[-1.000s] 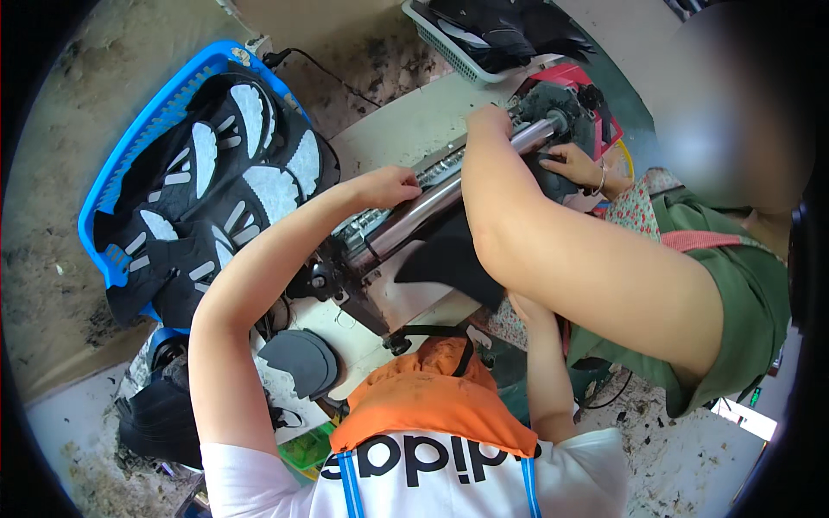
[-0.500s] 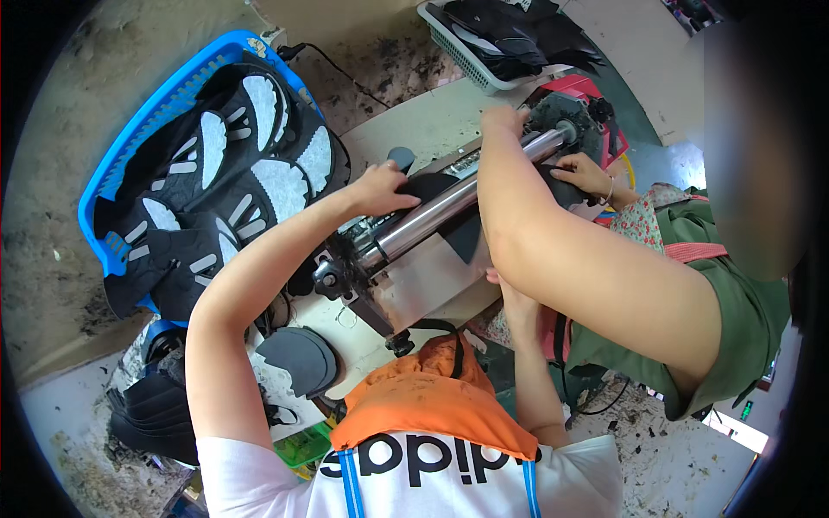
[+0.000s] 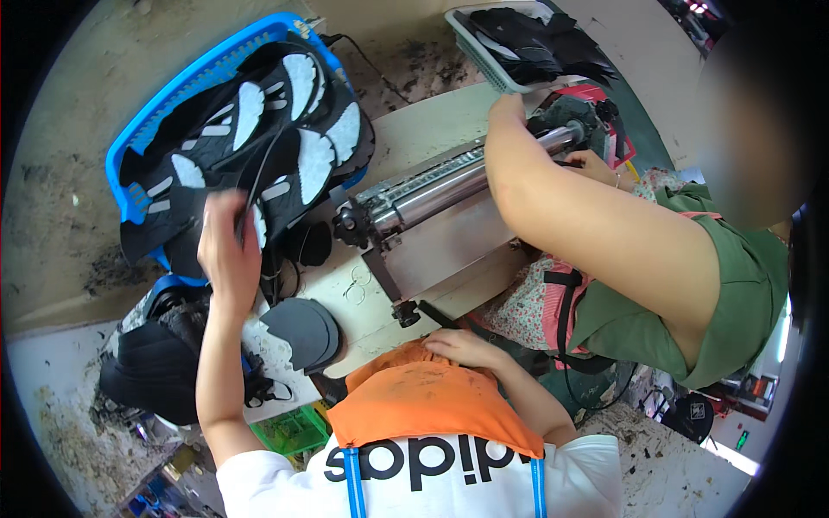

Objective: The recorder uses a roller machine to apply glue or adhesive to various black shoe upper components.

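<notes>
My left hand (image 3: pixel 229 259), a little smeared by motion, is at the front of the blue basket (image 3: pixel 128 142). It grips a thin black sheet piece (image 3: pixel 262 168), seen nearly edge-on. Black cut pieces with white patches (image 3: pixel 249 114) fill the basket around it. My right hand (image 3: pixel 466 347) lies on my orange apron (image 3: pixel 414 406), fingers stretched out and holding nothing I can see. Ahead of that hand stands a machine with a shiny metal roller (image 3: pixel 440 197) and a flat metal plate (image 3: pixel 449 246).
At my right, a co-worker's arm (image 3: pixel 596 216) in a green sleeve reaches over the machine's far end. A pale basket (image 3: pixel 479 56) of black pieces stands at the back. Grey rounded pieces (image 3: pixel 304 332) lie stacked on the table's left; a dark pile (image 3: pixel 155 371) is beyond them.
My left hand has moved left from the roller to the blue basket, with a black piece in it. My right hand has come back from under the plate onto the apron.
</notes>
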Tool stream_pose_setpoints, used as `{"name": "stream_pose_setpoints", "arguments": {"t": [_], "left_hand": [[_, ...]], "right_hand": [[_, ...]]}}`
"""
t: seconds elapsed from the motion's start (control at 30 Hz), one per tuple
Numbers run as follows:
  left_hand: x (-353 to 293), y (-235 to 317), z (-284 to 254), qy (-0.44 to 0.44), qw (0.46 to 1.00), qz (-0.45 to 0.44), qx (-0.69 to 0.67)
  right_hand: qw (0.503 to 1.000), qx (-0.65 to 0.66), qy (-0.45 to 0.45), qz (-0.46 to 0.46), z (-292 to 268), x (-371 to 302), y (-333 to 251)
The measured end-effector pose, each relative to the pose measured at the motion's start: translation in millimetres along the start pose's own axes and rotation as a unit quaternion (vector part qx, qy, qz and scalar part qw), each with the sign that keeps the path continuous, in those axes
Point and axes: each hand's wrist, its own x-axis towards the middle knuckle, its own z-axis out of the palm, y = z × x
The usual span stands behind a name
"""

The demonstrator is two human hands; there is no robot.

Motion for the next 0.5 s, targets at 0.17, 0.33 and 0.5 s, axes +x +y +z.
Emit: {"name": "stream_pose_setpoints", "arguments": {"t": [0.17, 0.33, 0.5], "left_hand": [[-153.6, -22.2, -16.0, -0.102, 0.978, 0.158, 0.09], [-286.3, -32.3, -5.5, -0.425, 0.901, -0.008, 0.091], [-266.7, 1.0, 10.5, -0.242, 0.959, -0.149, 0.003]], "right_hand": [[0.972, -0.186, 0.115, 0.087, -11.3, -9.6, 19.2], [0.966, -0.231, 0.113, -0.03, -9.1, 0.4, 7.0], [0.979, -0.174, 0.084, -0.058, -8.2, -8.4, -34.0]]}}
